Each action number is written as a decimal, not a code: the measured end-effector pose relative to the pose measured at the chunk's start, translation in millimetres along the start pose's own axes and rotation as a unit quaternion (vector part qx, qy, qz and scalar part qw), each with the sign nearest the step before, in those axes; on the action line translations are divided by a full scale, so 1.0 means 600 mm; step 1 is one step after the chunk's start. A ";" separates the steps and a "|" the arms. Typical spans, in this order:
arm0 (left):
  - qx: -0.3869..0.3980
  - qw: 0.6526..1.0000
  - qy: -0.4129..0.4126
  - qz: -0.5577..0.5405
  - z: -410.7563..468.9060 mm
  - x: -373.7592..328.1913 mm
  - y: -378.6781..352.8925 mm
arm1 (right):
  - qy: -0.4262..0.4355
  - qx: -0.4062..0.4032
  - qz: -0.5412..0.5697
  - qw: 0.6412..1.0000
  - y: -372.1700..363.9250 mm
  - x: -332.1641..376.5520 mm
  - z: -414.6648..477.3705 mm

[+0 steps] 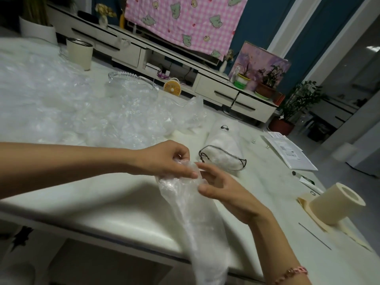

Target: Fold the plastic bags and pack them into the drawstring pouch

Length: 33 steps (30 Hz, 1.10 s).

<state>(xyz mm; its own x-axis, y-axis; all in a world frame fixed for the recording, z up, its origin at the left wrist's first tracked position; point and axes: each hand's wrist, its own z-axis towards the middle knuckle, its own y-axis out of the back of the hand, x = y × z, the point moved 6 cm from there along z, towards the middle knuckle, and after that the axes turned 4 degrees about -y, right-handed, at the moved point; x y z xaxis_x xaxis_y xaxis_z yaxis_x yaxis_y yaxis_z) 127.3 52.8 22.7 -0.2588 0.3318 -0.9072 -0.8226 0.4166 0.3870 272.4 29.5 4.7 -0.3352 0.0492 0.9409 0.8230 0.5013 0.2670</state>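
White surface [98, 204] fills mid-frame. Left hand [164, 159] and right hand [223, 191] both pinch the top of a plastic bag [185, 214], which trails off the near edge. Smooth it flat before creasing. The drawstring pouch [224, 155] lies just beyond, centre-right.

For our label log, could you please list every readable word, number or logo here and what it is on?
No text can be read.
Pouch: dark bow-shaped logo with a line of print beneath, too small to read.
Papers: printed label blocks, too blurred to read.
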 end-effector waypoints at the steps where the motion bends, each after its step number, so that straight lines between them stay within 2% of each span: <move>1: 0.011 1.000 0.000 0.004 -0.003 -0.002 0.002 | -0.007 0.027 -0.013 1.000 -0.013 -0.005 0.008; 4: -0.016 0.998 0.001 0.058 -0.006 0.004 0.023 | -0.039 0.031 0.003 0.999 -0.036 -0.016 0.022; 8: -0.157 0.979 0.024 0.125 -0.009 0.024 0.092 | -0.059 -0.049 -0.001 0.997 -0.024 -0.023 0.023; 10: -0.245 0.965 0.033 0.092 -0.014 0.027 0.117 | -0.057 -0.093 0.012 0.994 -0.013 -0.025 0.020; 11: -0.264 0.963 0.047 0.043 -0.014 0.030 0.114 | -0.054 -0.108 0.029 0.992 -0.008 -0.026 0.019; 13: -0.230 0.965 0.101 -0.071 -0.010 0.043 0.078 | -0.043 -0.124 0.078 0.988 -0.003 -0.027 0.020; 17: -0.080 0.951 0.191 -0.230 -0.010 0.065 -0.012 | -0.023 -0.101 0.164 0.981 0.002 -0.019 0.015; 21: -0.087 0.911 0.226 -0.334 -0.018 0.070 -0.043 | -0.016 -0.068 0.208 0.976 0.002 -0.017 0.009; 24: -0.133 0.911 0.199 -0.335 -0.021 0.061 -0.041 | -0.014 -0.063 0.216 0.974 -0.001 -0.014 0.006; 27: -0.177 0.929 0.175 -0.276 -0.022 0.058 -0.024 | -0.007 -0.048 0.199 0.979 -0.008 -0.012 0.006; 33: -0.152 0.951 0.163 -0.213 -0.026 0.046 -0.033 | 0.005 -0.099 0.196 0.976 -0.011 -0.007 0.013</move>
<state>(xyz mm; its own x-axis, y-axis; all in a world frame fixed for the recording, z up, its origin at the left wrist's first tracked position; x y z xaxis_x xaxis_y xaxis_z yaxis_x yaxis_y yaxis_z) 128.6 40.6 -12.4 0.0291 -0.1133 -0.9931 -0.9834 0.1750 -0.0488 265.0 33.0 -2.5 0.0270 0.1956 0.9803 0.9597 0.2692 -0.0801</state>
